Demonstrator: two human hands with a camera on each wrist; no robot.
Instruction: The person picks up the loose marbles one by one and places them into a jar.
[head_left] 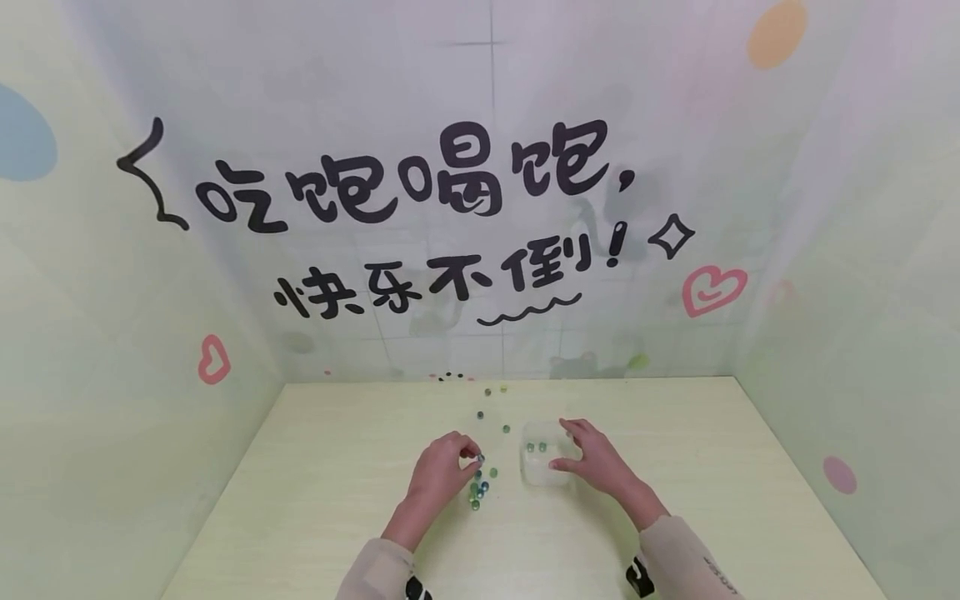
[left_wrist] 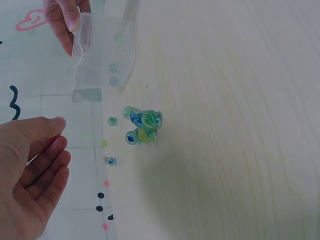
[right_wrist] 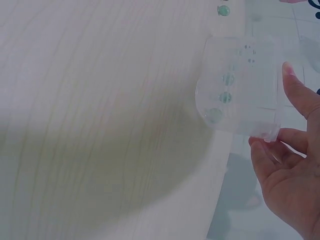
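Note:
In the head view, my left hand pinches a glass marble between thumb and fingertips. The left wrist view has this marble hidden by the fingers. Just below lies a cluster of green and blue marbles on the table. My right hand holds a clear plastic box at its right side. Its fingertips touch the box's corner in the right wrist view, and the thumb lies by the rim. Through the clear wall, green marbles show inside the box.
Beyond the left hand, a few loose marbles are scattered toward the back of the pale wooden table. A wall sheet with black lettering rises at the table's back edge. Similar panels flank the table on both sides.

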